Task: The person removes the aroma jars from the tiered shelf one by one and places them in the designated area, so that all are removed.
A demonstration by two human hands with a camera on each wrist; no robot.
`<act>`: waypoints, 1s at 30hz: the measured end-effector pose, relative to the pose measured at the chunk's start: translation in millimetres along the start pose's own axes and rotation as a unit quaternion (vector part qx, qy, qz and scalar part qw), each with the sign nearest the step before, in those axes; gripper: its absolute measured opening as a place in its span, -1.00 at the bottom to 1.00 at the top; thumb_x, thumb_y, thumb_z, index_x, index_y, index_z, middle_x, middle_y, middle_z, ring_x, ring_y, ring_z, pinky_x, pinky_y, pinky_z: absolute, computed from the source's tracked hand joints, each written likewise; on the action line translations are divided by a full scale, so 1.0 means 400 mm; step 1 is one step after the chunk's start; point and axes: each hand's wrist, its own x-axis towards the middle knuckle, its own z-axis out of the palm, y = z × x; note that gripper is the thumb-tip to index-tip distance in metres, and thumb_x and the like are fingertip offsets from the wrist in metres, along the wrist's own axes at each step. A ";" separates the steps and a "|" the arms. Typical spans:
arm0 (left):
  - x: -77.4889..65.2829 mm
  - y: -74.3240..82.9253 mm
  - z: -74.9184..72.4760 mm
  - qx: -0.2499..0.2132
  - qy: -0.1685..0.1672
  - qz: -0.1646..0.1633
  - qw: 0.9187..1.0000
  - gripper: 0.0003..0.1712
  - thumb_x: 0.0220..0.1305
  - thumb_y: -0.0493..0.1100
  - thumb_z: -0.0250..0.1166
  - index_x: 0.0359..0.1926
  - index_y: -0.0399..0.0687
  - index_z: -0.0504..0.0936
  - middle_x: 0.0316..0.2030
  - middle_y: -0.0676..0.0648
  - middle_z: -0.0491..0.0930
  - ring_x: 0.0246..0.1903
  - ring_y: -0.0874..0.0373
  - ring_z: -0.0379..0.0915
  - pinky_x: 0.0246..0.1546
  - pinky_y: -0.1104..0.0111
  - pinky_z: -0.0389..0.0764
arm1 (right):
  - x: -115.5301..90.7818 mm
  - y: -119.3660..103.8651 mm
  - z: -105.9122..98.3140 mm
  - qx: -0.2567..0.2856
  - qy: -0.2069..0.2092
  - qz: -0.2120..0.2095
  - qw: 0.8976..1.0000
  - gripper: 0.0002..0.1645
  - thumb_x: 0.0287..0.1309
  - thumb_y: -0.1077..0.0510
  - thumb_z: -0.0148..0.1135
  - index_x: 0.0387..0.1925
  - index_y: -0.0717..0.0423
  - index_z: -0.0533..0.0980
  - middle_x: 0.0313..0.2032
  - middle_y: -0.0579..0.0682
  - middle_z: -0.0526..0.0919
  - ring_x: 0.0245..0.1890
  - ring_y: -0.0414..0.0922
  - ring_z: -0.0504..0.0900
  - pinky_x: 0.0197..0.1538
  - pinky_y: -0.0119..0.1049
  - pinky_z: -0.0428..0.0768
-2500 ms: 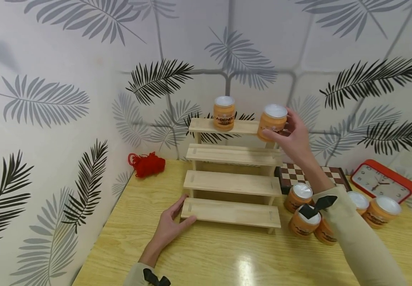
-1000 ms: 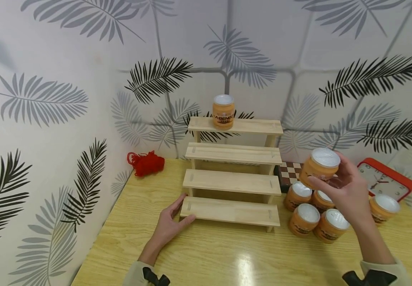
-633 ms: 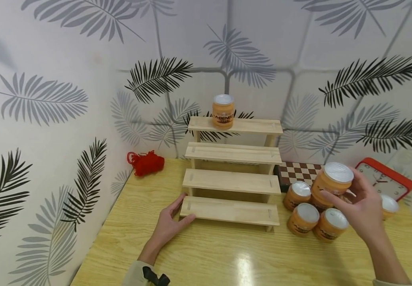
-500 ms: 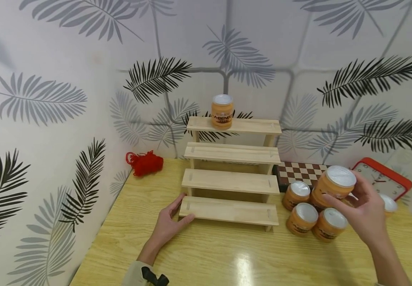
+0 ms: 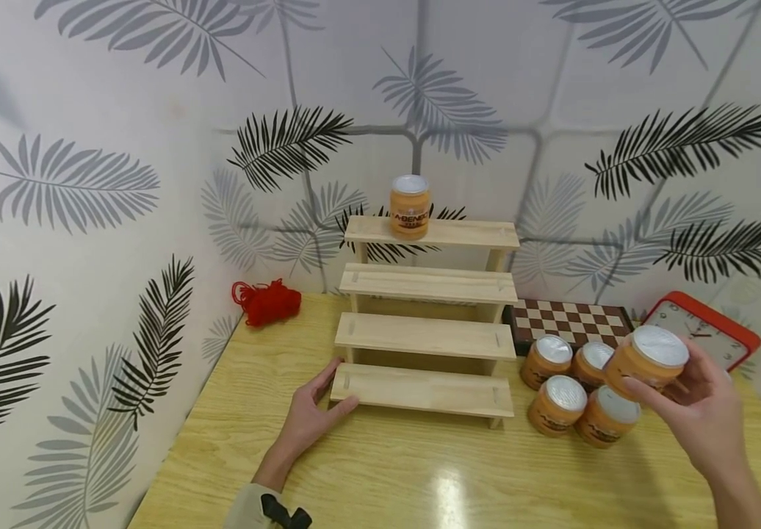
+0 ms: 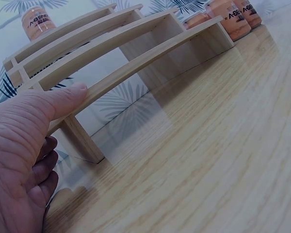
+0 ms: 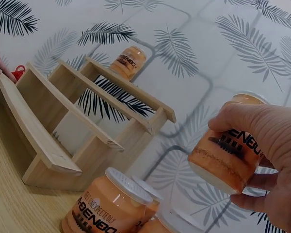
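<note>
A four-step wooden display rack (image 5: 423, 334) stands on the table. My left hand (image 5: 311, 415) grips the left end of its lowest step, thumb on top and fingers below, as the left wrist view shows. At the right, my right hand (image 5: 707, 411) holds an orange can (image 5: 641, 364) with a silver lid, tilted in the air; in the right wrist view the held can (image 7: 228, 150) is clear of the table. Below and left of it several matching cans (image 5: 555, 404) stand grouped beside the rack. One more can (image 5: 410, 207) sits left of centre on the top step.
A checkered board (image 5: 568, 321) lies behind the grouped cans. At the far right a red-framed clock (image 5: 704, 330) leans back, partly behind my right hand. Red yarn (image 5: 267, 303) lies at the table's back left. A leaf-patterned wall rises behind.
My right hand has carried the can from the top step's right end, down and to the right, to above the grouped cans. My left hand has stayed on the rack.
</note>
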 end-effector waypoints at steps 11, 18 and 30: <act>0.001 0.001 0.001 0.004 -0.004 0.003 1.000 -0.02 0.28 -0.13 0.54 0.60 -0.14 0.24 0.54 -0.06 0.28 0.53 0.10 0.16 0.50 0.28 0.24 | -0.040 0.050 -0.040 0.007 0.032 0.053 0.998 -0.02 -0.03 0.58 0.52 0.45 0.16 0.42 0.07 -0.26 0.63 -0.07 -0.40 0.65 -0.09 -0.69 0.59; 0.000 0.009 0.001 0.009 -0.003 -0.001 1.000 -0.02 0.29 -0.15 0.53 0.60 -0.15 0.23 0.55 -0.07 0.27 0.54 0.07 0.15 0.52 0.17 0.21 | -0.057 0.085 -0.051 -0.010 0.051 0.080 0.995 0.03 -0.05 0.60 0.51 0.47 0.12 0.40 0.10 -0.31 0.60 -0.04 -0.43 0.62 -0.12 -0.70 0.59; -0.001 0.003 0.002 0.008 0.001 0.010 1.000 -0.06 0.31 -0.17 0.51 0.60 -0.11 0.25 0.55 -0.09 0.27 0.55 0.02 0.13 0.52 0.02 0.17 | -0.082 0.140 -0.076 0.023 0.064 0.107 0.992 0.05 -0.01 0.61 0.48 0.51 0.10 0.36 0.14 -0.29 0.59 -0.03 -0.42 0.60 -0.19 -0.68 0.62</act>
